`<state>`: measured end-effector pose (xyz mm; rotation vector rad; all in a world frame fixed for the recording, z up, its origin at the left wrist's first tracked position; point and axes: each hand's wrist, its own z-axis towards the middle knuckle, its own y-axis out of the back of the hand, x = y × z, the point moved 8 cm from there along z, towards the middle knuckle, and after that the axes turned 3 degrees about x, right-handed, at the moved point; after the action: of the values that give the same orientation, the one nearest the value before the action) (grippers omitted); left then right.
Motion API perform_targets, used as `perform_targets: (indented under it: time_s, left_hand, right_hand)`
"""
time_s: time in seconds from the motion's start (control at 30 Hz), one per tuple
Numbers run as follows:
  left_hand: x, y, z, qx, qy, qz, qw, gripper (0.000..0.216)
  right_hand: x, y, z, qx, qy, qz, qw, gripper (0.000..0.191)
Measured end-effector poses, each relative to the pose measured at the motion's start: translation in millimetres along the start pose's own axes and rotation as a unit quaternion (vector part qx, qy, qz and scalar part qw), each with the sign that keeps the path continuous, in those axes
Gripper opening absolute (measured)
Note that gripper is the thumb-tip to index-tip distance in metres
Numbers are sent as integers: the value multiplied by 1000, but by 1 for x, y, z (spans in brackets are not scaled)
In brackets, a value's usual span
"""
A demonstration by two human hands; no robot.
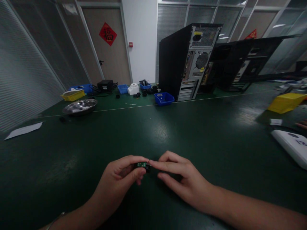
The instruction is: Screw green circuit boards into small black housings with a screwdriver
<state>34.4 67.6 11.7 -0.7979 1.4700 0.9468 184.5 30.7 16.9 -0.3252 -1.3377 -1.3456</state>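
Between the thumb and fingers of my left hand [123, 174] is a small green circuit board [141, 164] with a black part at its right end. My right hand [179, 174] is close on the right, its index fingertip at the board's right end, where it seems to touch. The thumb of that hand stands apart below the index finger, and I see nothing gripped in it. Both hands are just above the green tabletop [153, 134]. The fingers hide part of the board, so its underside cannot be seen.
A metal dish [80, 107] and a white sheet [24, 130] lie on the left. Small blue bins [164, 99] and a black computer tower [176, 60] stand at the back. On the right are a yellow bin [285, 103], a white device [291, 145] and another person's hand [302, 124].
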Motion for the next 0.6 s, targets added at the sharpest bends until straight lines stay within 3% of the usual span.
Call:
perform_targets:
  time_s: [0.4, 0.6]
  left_hand:
    - [2, 2, -1, 4, -23, 70, 997, 17]
    - [9, 0, 2, 15, 24, 17, 999, 18]
  right_hand:
    - [1, 0, 0, 8, 2, -12, 1000, 42]
    - [1, 1, 2, 6, -4, 6, 1000, 42]
